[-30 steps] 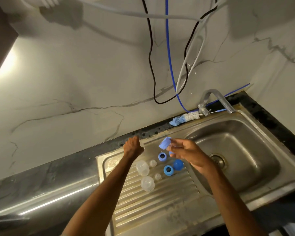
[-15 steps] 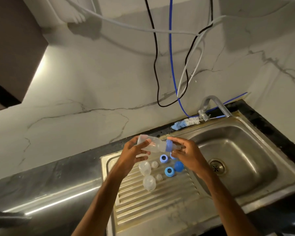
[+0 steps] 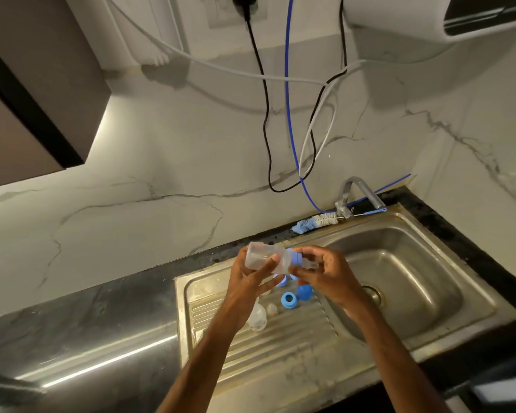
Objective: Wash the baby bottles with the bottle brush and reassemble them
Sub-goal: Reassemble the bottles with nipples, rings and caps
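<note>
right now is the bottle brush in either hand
No, the bottle brush lies behind the sink by the tap.

Steel drainboard (image 3: 268, 356), blue ring (image 3: 289, 300), clear cap (image 3: 257, 318)

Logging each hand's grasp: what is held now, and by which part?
One baby bottle, held sideways: the left hand grips its clear body, the right hand pinches the blue collar at the teat end.

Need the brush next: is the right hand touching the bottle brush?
Apart. Head view: bottle brush lies by the tap; right hand is at the bottle.
</note>
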